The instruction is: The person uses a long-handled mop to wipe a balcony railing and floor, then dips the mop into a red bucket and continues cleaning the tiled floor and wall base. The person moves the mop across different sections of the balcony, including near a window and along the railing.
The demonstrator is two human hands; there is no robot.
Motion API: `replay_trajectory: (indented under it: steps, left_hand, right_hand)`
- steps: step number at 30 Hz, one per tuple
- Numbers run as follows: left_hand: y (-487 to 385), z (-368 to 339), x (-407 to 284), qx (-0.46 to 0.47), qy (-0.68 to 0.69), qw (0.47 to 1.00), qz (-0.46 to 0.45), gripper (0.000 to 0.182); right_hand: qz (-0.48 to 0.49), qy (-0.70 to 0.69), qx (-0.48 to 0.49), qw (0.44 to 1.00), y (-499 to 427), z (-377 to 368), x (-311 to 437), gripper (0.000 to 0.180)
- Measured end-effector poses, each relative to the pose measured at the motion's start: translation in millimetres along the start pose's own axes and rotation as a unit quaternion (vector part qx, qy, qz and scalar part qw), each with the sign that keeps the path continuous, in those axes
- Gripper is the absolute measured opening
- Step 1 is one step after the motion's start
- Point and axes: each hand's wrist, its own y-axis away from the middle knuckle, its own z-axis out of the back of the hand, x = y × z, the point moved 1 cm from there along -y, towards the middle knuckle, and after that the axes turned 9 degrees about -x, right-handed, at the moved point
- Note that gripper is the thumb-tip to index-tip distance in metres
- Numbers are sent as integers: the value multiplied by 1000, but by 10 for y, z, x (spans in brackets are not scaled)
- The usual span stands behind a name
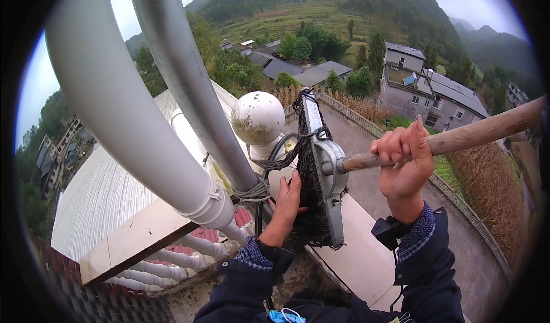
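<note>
My right hand [406, 162] grips the wooden handle [481, 134] close to where it enters the metal socket of a flat mop head [333, 168]. The mop head is tilted nearly upright, its dark stringy mop strands [307, 194] facing left. Dark cord is wound around its upper end. Against the strands, my left hand [285, 207] has its palm turned toward them; some fingertips are hidden behind them, so whether it holds any cannot be told.
A white plastic pipe [129, 108] and a grey metal pole [193, 78] rise at left, the pole bound with rope [253, 192]. A white ball finial [258, 119] stands behind. Tiled railings [142, 233] with balusters edge this high spot; a concrete yard [455, 237] lies far below.
</note>
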Motion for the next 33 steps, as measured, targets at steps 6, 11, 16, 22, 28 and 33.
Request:
replay_trajectory:
  steps: [6, 11, 16, 22, 28, 33]
  left_hand:
    - [-54, -251, -333, 245, 118, 961, 53, 87]
    - [-178, -424, -550, 305, 271, 913, -3, 73]
    - [-507, -270, -870, 138, 374, 915, -64, 28]
    - [-1022, -76, -1308, -421, 161, 785, -426, 27]
    - [-1444, 266, -1191, -450, -316, 772, -320, 40]
    - [-1857, 468, -1460, -409, -308, 843, -166, 50]
  right_hand:
    - [6, -8, 29, 1000, 11, -36, 221, 43]
    - [28, -28, 84, 996, 4, -132, 328, 42]
    - [54, -67, 80, 993, -125, -268, 337, 47]
    - [47, -95, 113, 988, -258, -284, 30, 43]
    - [-35, -119, 107, 987, -352, -285, -778, 37]
    - [-93, -143, 65, 983, -534, -371, -1202, 37]
